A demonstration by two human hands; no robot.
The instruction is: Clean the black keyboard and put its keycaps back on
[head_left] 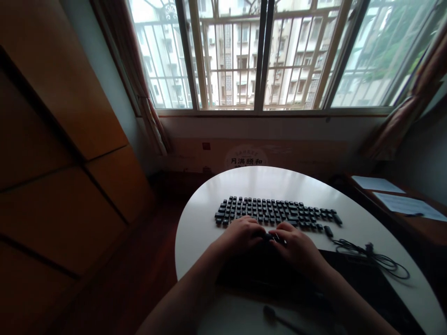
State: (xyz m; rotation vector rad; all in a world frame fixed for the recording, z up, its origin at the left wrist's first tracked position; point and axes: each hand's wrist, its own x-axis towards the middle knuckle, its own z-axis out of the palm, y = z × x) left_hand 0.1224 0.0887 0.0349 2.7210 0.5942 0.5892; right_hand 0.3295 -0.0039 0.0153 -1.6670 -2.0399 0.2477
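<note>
My left hand (244, 231) is closed, its fingertips on a small dark piece (267, 236) that looks like a keycap. Opposite it, my right hand (293, 239) is closed around a tool with thin shiny wires (276, 237), probably a wire keycap puller. The fingertips of both hands nearly meet. Just beyond them, black keycaps (261, 209) lie loose in rows, set out like a keyboard. Beneath my hands is a dark flat object (258, 270), perhaps the keyboard body; shadow hides its details.
A white round-edged table (195, 223) carries everything. A coiled black cable (380, 260) lies at the right beside a dark flat panel (370, 284). Near the front is a dark brush-like tool (275, 316). Papers (405, 204) rest on a brown surface at the far right.
</note>
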